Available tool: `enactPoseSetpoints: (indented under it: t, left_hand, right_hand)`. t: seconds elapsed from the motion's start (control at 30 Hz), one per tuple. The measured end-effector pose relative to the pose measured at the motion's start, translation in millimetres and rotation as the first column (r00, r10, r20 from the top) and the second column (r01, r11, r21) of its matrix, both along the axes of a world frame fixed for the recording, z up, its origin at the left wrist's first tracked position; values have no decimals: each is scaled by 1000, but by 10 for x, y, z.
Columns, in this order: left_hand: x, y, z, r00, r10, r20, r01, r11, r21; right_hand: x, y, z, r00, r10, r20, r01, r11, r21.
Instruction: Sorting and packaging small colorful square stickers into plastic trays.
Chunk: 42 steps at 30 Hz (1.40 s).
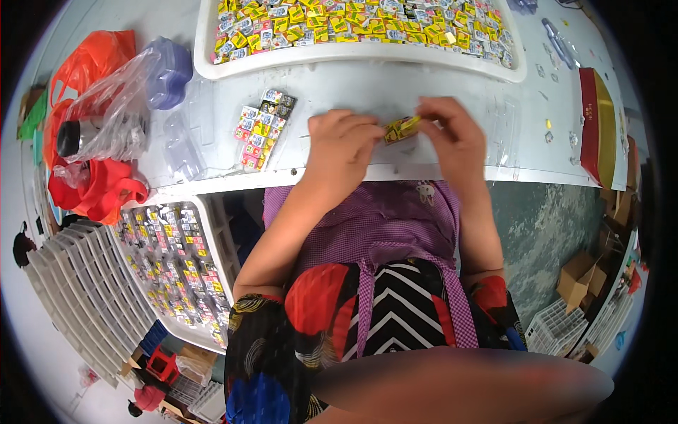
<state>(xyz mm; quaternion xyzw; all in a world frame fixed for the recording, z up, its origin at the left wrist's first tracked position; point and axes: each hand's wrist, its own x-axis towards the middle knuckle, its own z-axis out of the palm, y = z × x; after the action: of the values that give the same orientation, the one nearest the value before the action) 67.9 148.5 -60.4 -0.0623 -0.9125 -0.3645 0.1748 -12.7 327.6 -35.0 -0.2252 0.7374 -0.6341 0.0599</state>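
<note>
Between my two hands, just above the table's near edge, is a short row of small yellow-and-dark printed boxes (401, 131). The fingers of my left hand (340, 147) are closed at its left end. At the right end, my right hand (453, 136) pinches it between thumb and fingers. My fingertips partly cover the boxes, so I cannot tell how many there are. Left of my left hand lies a block of similar small boxes (263, 131), in yellow, white, pink and black, on thin transparent plastic. Beyond my hands stands a large white tray (360, 53) heaped with loose small boxes.
On the left are purple-tinted plastic shells (168, 74), a bagged flask (106, 136) and a red bag (92, 63). A red-and-gold box (597, 127) stands right. Below the table, left, are a tray of packed boxes (173, 261) and stacked white trays (81, 283).
</note>
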Motion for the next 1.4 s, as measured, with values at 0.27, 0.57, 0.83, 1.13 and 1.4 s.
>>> enactPoseSetpoints:
  t: [0.27, 0.57, 0.83, 1.13, 1.4]
  left_hand:
    - [163, -279, 125, 980, 199, 9, -199, 976, 91]
    - [175, -221, 190, 989, 145, 37, -149, 975, 167]
    - [130, -155, 191, 998, 57, -11, -56, 995, 82]
    - [-1036, -379, 475, 960, 14, -278, -63, 984, -168]
    - [-1769, -190, 731, 999, -28, 32, 39, 904, -426]
  right_hand:
    - [-1, -251, -203, 826, 440, -352, -295, 870, 396]
    - [-69, -235, -190, 796, 544, -267, -372, 786, 493]
    - [-194, -142, -238, 759, 425, -493, -283, 897, 338]
    - [-1444, 193, 168, 731, 146, -666, 317, 792, 522]
    - [-1568, 281, 92, 855, 226, -467, 78, 834, 546]
